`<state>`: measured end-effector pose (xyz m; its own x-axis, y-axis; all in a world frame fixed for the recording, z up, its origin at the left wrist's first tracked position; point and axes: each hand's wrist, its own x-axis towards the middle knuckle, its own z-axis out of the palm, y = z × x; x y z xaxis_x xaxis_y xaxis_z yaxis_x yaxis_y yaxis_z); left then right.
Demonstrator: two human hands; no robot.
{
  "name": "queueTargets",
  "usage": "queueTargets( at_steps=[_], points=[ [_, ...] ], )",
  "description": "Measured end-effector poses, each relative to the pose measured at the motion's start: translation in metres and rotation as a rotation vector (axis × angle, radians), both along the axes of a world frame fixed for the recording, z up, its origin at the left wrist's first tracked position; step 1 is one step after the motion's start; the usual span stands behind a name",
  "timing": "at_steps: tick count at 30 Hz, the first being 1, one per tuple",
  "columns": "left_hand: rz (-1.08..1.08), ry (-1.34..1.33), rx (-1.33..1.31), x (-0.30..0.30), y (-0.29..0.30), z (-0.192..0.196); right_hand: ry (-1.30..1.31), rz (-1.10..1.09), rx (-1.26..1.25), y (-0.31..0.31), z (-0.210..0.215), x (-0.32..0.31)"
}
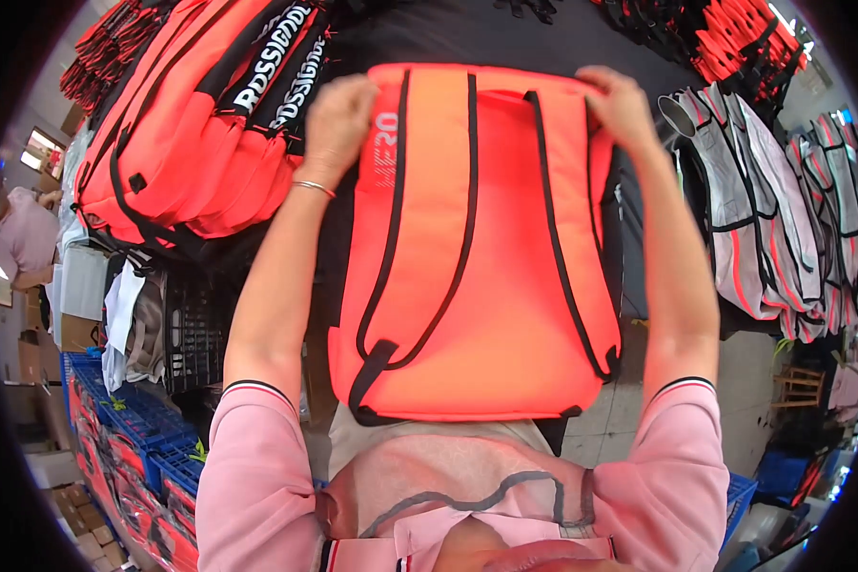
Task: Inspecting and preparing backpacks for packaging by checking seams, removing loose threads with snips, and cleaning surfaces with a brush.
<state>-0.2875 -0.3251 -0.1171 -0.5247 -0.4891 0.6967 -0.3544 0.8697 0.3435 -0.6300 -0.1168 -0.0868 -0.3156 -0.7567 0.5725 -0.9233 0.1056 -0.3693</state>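
Both the left hand (337, 116) and the right hand (623, 107) were closed on the far top corners of the flat orange fabric backpack with black straps (477, 248) stretched between them on the dark table (505, 38), seemingly mid-inspection, calling next for a steady grip.

— What sort of place is this?
— A bag workshop, or its packing room. Finished orange backpacks (186, 124) lie stacked on the black bench (505, 38), and grey-and-orange bag panels (772, 210) are piled to the right.
— And the floor?
— Blue plastic crates (133, 419) and cardboard boxes (67, 500).
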Motion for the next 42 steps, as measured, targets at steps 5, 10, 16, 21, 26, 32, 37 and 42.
queueTargets(
  at_steps=[5, 10, 16, 21, 26, 32, 37, 42],
  points=[
    [0.016, -0.309, 0.191, -0.013, 0.024, -0.056, 0.305, -0.158, 0.252, 0.03, -0.12, 0.008],
    [-0.017, -0.278, -0.421, 0.024, 0.046, -0.032, 0.347, -0.036, 0.248, 0.083, -0.075, 0.082],
    [-0.606, -0.216, -0.546, 0.015, 0.068, 0.013, -0.477, 0.269, -0.131, 0.096, -0.014, 0.076],
    [-0.429, -0.13, -0.558, -0.048, -0.017, 0.029, -0.938, 0.012, -0.219, -0.011, 0.062, 0.03],
    [-0.253, -0.525, 0.262, -0.124, -0.013, 0.007, -0.329, -0.22, 0.239, -0.102, -0.016, -0.036],
    [-0.32, -0.732, 0.269, -0.128, -0.036, -0.057, -0.111, -0.164, 0.268, -0.11, -0.118, 0.007],
    [-0.22, -0.683, 0.643, -0.126, -0.044, -0.034, -0.208, -0.181, 0.257, -0.11, -0.111, 0.019],
    [-0.17, -0.785, 0.477, -0.134, -0.027, -0.038, -0.269, -0.247, -0.155, -0.095, -0.114, 0.025]
  ],
)
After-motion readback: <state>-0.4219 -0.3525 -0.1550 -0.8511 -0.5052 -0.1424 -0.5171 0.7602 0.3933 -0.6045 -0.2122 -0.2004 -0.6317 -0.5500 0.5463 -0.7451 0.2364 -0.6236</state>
